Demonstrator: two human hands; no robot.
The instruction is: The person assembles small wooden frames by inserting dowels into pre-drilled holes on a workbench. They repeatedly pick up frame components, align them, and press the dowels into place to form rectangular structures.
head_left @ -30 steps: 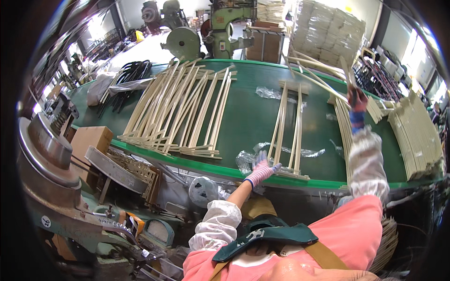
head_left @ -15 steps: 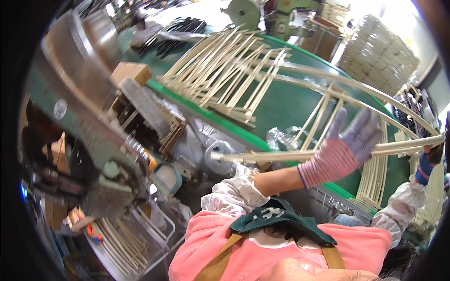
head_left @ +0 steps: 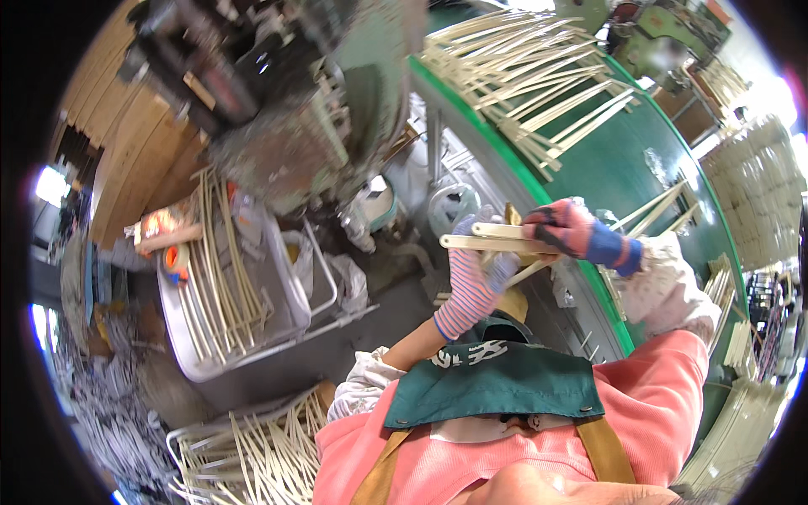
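My right hand (head_left: 572,229), in a red and blue glove with dark fingers, is closed round pale flat strips (head_left: 497,242). Their rounded ends, with small holes, point left. My left hand (head_left: 473,290), in a striped glove with pale purple fingers, lies behind these ends. Its fingers reach up past the strips and its thumb stands apart below, so the strips cross the palm without being wrapped. Beyond my right hand, the green-topped table (head_left: 621,172) bears a spread pile of similar strips (head_left: 522,71).
A stained machine (head_left: 290,147) stands to the left of the table. Below it, a white tray cart (head_left: 290,282) carries long strips and an orange tape roll (head_left: 177,257). More strips (head_left: 252,450) lie bundled at the lower left. A wrapped stack (head_left: 749,181) is at the far right.
The view has swung left, bringing the tray cart nearer the middle. My right hand has come in from the far right with the strips. My left hand is now behind their ends.
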